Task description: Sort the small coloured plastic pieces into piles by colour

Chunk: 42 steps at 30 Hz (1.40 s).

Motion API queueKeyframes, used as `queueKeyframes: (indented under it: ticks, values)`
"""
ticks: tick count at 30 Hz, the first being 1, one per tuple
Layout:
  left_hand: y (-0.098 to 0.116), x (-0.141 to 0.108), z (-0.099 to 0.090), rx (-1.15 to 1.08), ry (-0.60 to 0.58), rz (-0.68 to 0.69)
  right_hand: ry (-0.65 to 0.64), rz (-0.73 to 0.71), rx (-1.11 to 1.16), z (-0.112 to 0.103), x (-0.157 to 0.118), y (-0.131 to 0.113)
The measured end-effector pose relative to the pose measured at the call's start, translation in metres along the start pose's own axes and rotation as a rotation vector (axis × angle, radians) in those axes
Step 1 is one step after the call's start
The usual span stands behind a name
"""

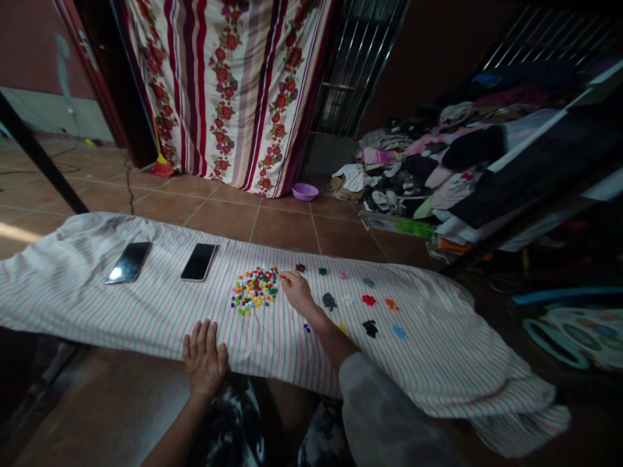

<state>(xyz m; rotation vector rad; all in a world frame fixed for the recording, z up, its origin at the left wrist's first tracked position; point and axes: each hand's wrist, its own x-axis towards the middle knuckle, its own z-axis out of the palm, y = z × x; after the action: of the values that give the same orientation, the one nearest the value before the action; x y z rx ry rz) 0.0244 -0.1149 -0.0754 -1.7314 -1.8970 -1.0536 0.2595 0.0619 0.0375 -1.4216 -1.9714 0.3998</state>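
A mixed heap of tiny coloured pieces [254, 290] lies on a striped cloth [146, 305]. At the heap's right edge is my right hand [296, 290], thumb and fingers pinched together; whatever is between the fingertips is too small to make out. To its right sit small single-colour piles, among them a red pile [368, 300], a black pile [370, 328], a dark grey pile [329, 301], an orange pile [392, 304] and a light blue pile [399, 331]. My forearm partly hides a yellow pile [342, 328]. My left hand [205, 357] rests flat on the cloth's near edge, fingers extended, holding nothing.
Two phones, a left phone [128, 263] and a right phone [199, 262], lie left of the heap. Beyond the cloth, a purple basin [305, 192] stands on the tiled floor by a floral curtain [233, 97]. Clothes [428, 155] are heaped at the back right.
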Motion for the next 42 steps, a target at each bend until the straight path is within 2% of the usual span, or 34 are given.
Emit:
queueKeyframes:
  ticks: [5, 10, 20, 26, 31, 37, 42]
  values:
    - [-0.002, -0.001, 0.004, 0.008, 0.031, 0.021, -0.113, 0.021, -0.144, 0.021, 0.028, -0.008]
    - [-0.002, 0.000, 0.005, -0.007, 0.068, 0.042, -0.176, 0.087, -0.299, 0.035, 0.044, -0.013]
    - [-0.005, -0.005, 0.012, -0.003, 0.057, 0.015, -0.210, 0.159, -0.336, 0.048, 0.052, -0.020]
    - [-0.005, -0.005, 0.012, -0.003, 0.067, 0.022, -0.179, 0.101, -0.328, 0.047, 0.051, -0.023]
    - [-0.004, -0.002, 0.009, 0.002, 0.071, 0.040, -0.092, 0.085, -0.165, 0.050, 0.047, -0.019]
    - [-0.004, -0.003, 0.008, -0.012, 0.065, 0.041, 0.037, 0.252, 0.180, 0.055, 0.037, -0.015]
    - [-0.004, -0.002, 0.007, -0.028, 0.053, 0.034, 0.059, 0.406, 0.581, 0.053, 0.023, -0.014]
